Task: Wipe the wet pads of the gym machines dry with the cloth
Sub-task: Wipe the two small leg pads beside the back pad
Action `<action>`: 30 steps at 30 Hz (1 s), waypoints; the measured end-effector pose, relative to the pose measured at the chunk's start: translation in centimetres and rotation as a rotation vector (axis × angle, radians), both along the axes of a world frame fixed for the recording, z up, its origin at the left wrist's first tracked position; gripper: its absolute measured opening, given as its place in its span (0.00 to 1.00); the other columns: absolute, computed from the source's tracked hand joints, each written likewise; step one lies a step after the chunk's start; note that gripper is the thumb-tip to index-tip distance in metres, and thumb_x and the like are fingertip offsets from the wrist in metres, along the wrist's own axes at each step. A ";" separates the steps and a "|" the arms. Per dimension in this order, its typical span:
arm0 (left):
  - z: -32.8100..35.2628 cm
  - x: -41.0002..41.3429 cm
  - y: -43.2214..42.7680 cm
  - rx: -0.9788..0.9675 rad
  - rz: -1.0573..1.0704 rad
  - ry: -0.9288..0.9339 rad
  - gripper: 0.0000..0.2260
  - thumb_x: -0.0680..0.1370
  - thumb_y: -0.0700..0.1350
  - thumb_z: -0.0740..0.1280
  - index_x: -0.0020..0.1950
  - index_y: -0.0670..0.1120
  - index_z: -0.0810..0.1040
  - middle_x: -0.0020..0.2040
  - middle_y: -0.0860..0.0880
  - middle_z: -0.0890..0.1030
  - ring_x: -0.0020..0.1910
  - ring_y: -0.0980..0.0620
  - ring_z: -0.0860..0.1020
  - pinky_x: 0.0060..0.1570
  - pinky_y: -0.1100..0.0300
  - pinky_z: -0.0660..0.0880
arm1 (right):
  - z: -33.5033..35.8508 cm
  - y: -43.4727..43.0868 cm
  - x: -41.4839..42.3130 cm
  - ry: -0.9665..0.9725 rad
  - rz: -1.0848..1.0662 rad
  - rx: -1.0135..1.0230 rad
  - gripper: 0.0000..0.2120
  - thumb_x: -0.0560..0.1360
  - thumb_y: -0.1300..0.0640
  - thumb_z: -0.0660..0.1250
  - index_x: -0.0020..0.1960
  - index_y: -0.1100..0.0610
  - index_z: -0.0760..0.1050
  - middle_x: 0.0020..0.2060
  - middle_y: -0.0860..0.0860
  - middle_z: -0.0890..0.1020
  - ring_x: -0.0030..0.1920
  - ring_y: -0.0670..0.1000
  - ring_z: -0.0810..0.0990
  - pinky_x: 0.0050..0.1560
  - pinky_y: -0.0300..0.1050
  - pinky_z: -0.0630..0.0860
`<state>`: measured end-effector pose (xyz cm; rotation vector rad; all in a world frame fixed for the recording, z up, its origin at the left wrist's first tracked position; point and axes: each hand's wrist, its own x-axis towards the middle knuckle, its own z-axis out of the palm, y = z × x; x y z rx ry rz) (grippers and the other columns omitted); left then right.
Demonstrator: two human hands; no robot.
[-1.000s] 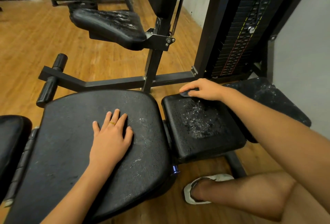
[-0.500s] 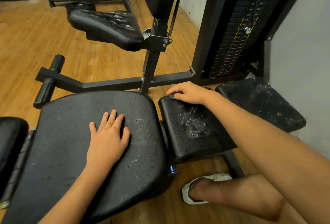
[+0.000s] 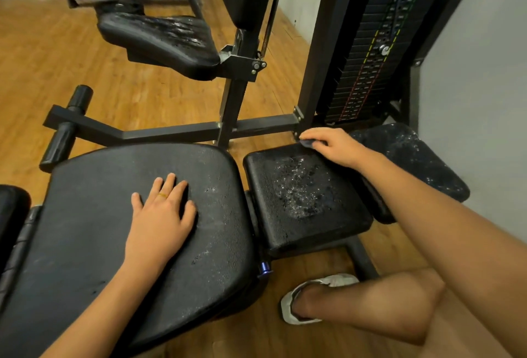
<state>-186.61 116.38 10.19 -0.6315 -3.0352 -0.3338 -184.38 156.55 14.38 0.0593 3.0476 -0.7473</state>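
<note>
Left grip is lying flat on the large pad, fingers straight and spread, holding nothing. Just right of it, the small square pad is glistening with droplets across its middle. At that pad's far edge the right grip is curling over a small dark cloth, pinching it under the fingertips; cloth mostly hidden. Beyond, the seat pad is shining with wet streaks.

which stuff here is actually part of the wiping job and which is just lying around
Job:
cloth, held by right hand
small wet pad
far wet seat pad
speckled pad on the right
large pad under left hand

Just there:
weight stack
sandal
foam rollers
wooden floor
</note>
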 end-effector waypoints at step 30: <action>0.0 -0.2 0.1 -0.017 -0.017 0.018 0.21 0.82 0.53 0.56 0.73 0.46 0.69 0.76 0.44 0.66 0.76 0.43 0.61 0.68 0.33 0.58 | -2.4 -5.4 9.5 0.143 -0.392 0.012 0.15 0.81 0.59 0.62 0.67 0.56 0.76 0.68 0.49 0.74 0.73 0.50 0.65 0.71 0.41 0.54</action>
